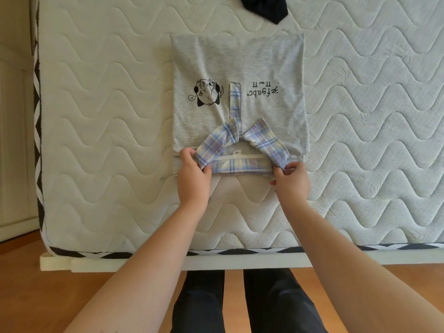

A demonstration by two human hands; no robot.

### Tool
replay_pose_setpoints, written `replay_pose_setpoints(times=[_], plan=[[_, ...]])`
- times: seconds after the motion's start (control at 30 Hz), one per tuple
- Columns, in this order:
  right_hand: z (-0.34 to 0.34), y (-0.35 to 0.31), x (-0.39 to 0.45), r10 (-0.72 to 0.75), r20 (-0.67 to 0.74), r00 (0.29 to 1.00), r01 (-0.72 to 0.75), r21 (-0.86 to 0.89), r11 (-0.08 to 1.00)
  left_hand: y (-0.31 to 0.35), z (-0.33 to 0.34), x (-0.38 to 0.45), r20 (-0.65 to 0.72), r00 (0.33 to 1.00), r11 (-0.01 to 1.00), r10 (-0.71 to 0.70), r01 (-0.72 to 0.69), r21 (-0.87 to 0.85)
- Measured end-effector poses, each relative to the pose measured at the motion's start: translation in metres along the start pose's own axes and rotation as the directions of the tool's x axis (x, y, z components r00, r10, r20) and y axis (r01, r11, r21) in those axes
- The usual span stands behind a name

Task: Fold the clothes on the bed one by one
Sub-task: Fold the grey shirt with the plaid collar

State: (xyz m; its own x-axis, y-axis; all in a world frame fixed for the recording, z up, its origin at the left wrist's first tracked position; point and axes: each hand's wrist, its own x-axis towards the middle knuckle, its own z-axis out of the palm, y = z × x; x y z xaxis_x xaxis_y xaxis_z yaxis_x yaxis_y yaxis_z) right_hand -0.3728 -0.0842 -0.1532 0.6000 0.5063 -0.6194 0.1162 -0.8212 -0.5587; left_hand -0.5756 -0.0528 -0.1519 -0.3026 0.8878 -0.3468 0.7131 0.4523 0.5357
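Observation:
A grey shirt with a plaid collar lies flat on the mattress, its sides folded in and its collar end nearest me. It carries a black cartoon print and upside-down lettering. My left hand grips the left end of the plaid collar at the shirt's near edge. My right hand pinches the right end of the collar. A dark garment lies at the top edge of the view, beyond the shirt.
The white quilted mattress has a black-and-white trimmed edge and sits on a white bed frame. Wooden floor and my dark-trousered legs show below. A pale wall or door stands at the left.

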Motion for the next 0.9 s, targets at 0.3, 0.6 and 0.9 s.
replay_pose_setpoints(times=[0.3,0.6,0.9], plan=[[0.002,-0.015,-0.026,-0.402,0.041,0.915,0.404,-0.123,0.907,-0.009,-0.01,0.002,-0.031,0.885,0.842,0.465,-0.431,0.325],[0.069,-0.101,0.003,-0.199,0.483,0.853,0.29,-0.121,0.949,-0.012,-0.014,0.006,0.042,0.886,0.813,0.462,-0.442,0.379],[0.06,-0.125,0.03,-0.221,0.479,0.849,0.466,-0.486,0.739,-0.025,-0.012,0.001,0.078,0.875,0.79,0.478,-0.467,0.398]])
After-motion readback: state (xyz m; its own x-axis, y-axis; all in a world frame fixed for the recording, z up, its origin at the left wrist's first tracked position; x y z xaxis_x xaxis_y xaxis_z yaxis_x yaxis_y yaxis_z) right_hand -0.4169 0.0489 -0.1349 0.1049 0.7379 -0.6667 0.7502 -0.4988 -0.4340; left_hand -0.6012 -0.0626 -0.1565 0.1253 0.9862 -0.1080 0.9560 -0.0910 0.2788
